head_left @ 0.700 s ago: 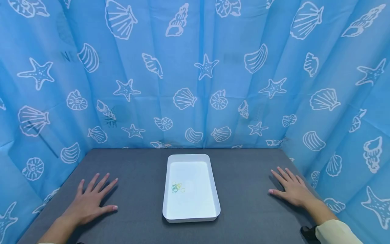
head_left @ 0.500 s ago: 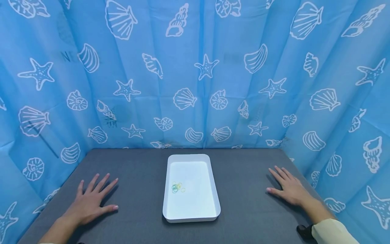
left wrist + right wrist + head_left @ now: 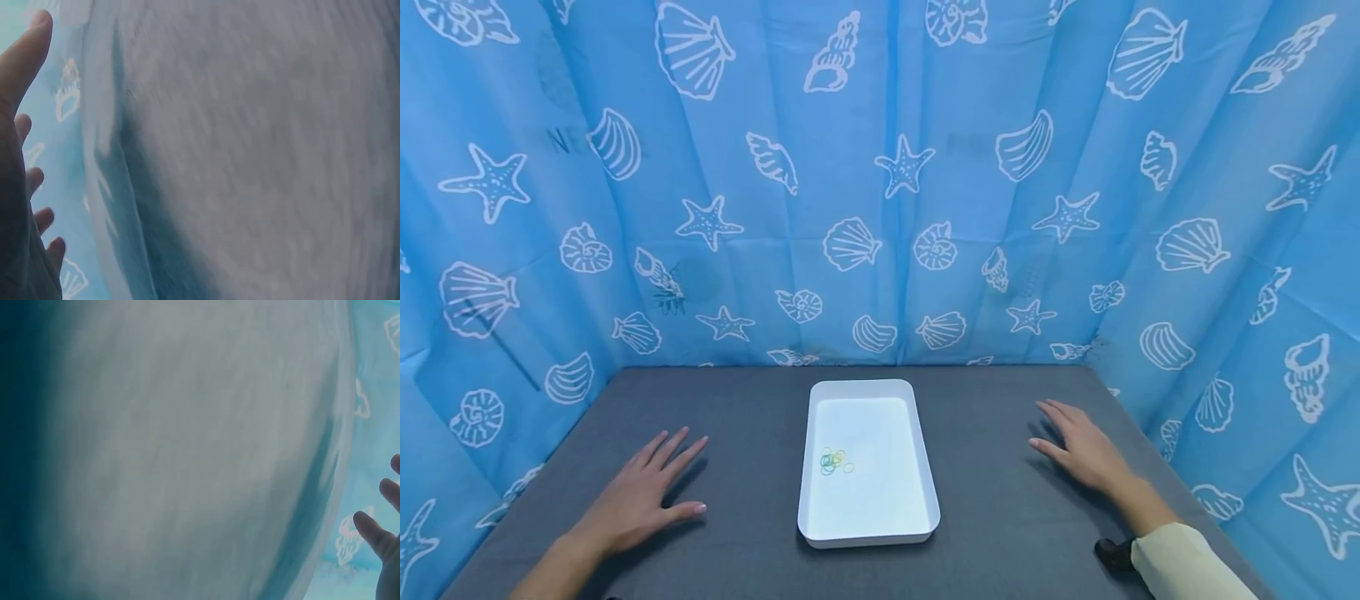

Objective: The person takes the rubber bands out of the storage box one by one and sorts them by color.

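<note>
My left hand (image 3: 638,498) is over the left part of the grey table, fingers extended and thumb spread, holding nothing. Over the right part of the table, my right hand (image 3: 1082,446) reaches inward with relaxed fingers and holds nothing. Between the two hands lies a white rectangular tray (image 3: 891,521), apart from both. Several small green and yellow rubber bands (image 3: 830,461) lie in a loose cluster toward the tray's left side. In the left wrist view the thumb (image 3: 26,59) and fingertips show at the left edge. Fingertips (image 3: 373,534) appear at the right edge of the right wrist view.
A blue curtain (image 3: 958,275) with white shells and starfish encloses the back and both sides of the table (image 3: 737,417). A black strap piece (image 3: 1114,554) sits at the right wrist, beside a cream sleeve (image 3: 1191,567).
Both hands have moved inward toward the tray, the right hand farther than the left. The left fingers are closer together. The tray and rubber bands stay in place; the head view has shifted slightly.
</note>
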Demonstrator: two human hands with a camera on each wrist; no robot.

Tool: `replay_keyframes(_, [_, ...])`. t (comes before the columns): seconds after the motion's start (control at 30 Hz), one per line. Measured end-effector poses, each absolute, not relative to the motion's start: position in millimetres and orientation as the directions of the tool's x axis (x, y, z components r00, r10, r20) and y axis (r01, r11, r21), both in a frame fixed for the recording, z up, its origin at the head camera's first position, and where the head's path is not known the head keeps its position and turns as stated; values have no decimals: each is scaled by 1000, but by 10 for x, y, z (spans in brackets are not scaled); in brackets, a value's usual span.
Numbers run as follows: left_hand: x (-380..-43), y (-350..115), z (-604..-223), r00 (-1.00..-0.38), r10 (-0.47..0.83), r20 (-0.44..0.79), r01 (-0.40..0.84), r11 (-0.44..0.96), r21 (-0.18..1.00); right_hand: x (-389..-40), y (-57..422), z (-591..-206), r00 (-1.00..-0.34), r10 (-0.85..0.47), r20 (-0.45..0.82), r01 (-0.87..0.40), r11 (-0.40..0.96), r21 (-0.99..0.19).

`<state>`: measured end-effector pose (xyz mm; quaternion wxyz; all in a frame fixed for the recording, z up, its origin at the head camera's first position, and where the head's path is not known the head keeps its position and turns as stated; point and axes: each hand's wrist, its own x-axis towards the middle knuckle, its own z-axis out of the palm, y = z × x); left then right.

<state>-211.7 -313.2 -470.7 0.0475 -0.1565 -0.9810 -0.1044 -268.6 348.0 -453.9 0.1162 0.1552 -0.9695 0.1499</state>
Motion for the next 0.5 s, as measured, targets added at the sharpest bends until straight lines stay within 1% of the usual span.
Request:
replay_keyframes(0.13, [-2111,-3058,-4656,-951,298,82,309,917,253,-2737,3368,-4548,-929,-237,283,-319,902,-291])
replay_keyframes(0.33, [-2111,-2966,-4645,-957,289,0,271,898,347,-2812,3193,-4588,-934,-188,303,-307,856,-416])
replay_keyframes(0.5, [-2100,-2881,-4645,-961,272,-39,232,877,420,-2860,3038,-4588,-931,-168,325,-317,813,-488])
